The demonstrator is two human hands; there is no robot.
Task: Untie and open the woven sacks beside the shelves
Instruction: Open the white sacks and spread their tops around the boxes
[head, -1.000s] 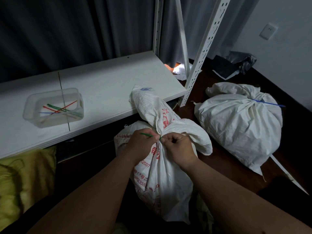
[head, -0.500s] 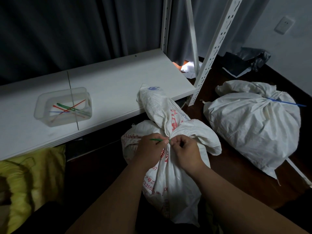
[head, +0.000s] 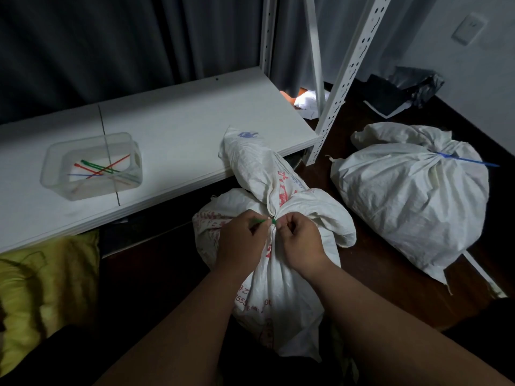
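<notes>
Far to the left of the printed sack lies something yellow and crumpled [head: 41, 280] on the dark floor, tucked under the edge of the white shelf board [head: 178, 129]. On that board, well left of the sack, sits a clear plastic tub [head: 92, 165] with a few loose cable ties [head: 103, 168] in it, green, red and blue. The printed sack [head: 278, 288], white woven cloth with red lettering, stands on the floor just in front of the board's edge, its gathered top flopping back against the board. Both hands meet at its cinched neck. The left hand [head: 241, 238] pinches the tail of a green cable tie [head: 264, 220] between thumb and fingers. The right hand [head: 302, 240], fingers curled in, nips at the tie's head right beside the left; exactly what its fingertips have hold of I can't make out. Behind the sack and a little right rises a white perforated upright [head: 338, 87] of the shelving. Right of the printed sack, apart from it, a second white sack [head: 412, 199] lies on the floor, neck bound with a blue cable tie [head: 462, 160].
</notes>
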